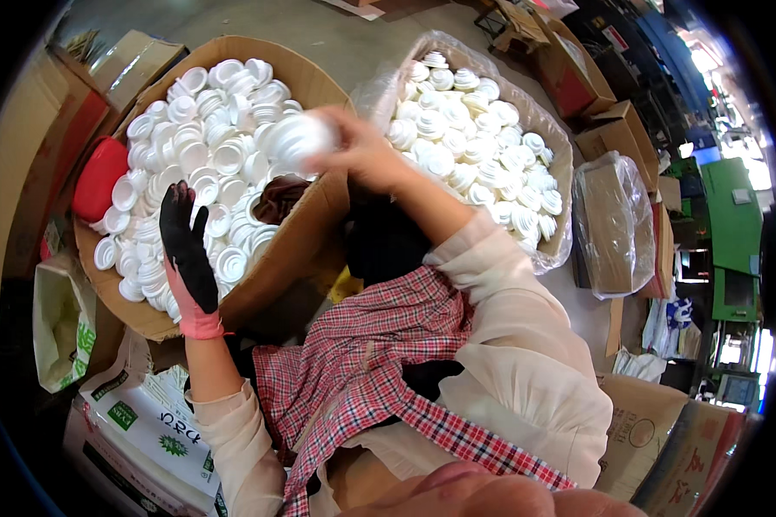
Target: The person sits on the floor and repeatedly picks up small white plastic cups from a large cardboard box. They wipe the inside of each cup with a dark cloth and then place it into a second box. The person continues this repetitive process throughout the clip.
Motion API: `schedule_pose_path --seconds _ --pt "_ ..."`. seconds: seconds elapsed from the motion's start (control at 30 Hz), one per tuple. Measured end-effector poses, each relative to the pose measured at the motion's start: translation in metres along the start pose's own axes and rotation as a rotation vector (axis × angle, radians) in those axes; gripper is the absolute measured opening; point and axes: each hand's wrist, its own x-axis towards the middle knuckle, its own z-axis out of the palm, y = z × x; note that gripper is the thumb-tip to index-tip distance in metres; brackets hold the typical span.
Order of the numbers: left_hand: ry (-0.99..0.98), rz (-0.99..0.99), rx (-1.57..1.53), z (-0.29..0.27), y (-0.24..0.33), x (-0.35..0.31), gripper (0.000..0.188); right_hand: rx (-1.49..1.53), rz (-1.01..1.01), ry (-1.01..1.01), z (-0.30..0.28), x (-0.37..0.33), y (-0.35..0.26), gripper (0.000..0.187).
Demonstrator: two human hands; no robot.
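Note:
My right hand (362,153), bare and smeared by motion, grips a white ridged plastic piece (298,140) above the right rim of a large cardboard box (306,226). That box is heaped with loose white ring-like plastic caps (181,155). Over the heap's near side, my left hand (190,254) wears a black-and-pink glove. Its fingers are stretched out, with nothing seen in them. A dark brown crumpled item (280,198) lies among the caps by the box wall. To the right, stepped white plastic pieces (470,129) fill a second box, lined with clear plastic (550,250).
Against the left box's outer side is a red rounded object (100,179). A white bag (61,323) and a printed white package (147,422) sit at the lower left. Cardboard boxes (616,224), one plastic-wrapped, line the right side, with a green machine (734,224) beyond.

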Motion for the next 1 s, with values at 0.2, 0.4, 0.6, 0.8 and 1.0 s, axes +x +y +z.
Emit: schedule_pose_path --seconds 0.2,0.4,0.6,0.8,1.0 --pt "0.072 -0.205 0.108 -0.007 -0.009 0.002 0.043 -0.698 0.264 1.069 -0.255 -0.076 0.086 0.073" --pt "0.109 -0.395 0.134 -0.013 -0.029 0.006 0.039 -0.915 0.486 1.11 -0.339 -0.093 0.188 0.079" --pt "0.232 -0.316 -0.025 -0.04 -0.045 0.007 0.038 -1.318 0.153 0.884 -0.339 -0.092 0.182 0.05" --pt "0.337 -0.169 0.307 -0.056 -0.019 -0.004 0.03 -0.686 -0.034 0.13 -0.137 -0.037 0.059 0.023" --pt "0.64 0.098 0.586 -0.058 0.073 -0.114 0.034 -0.636 -0.112 -0.588 -0.014 -0.002 0.067 0.022"
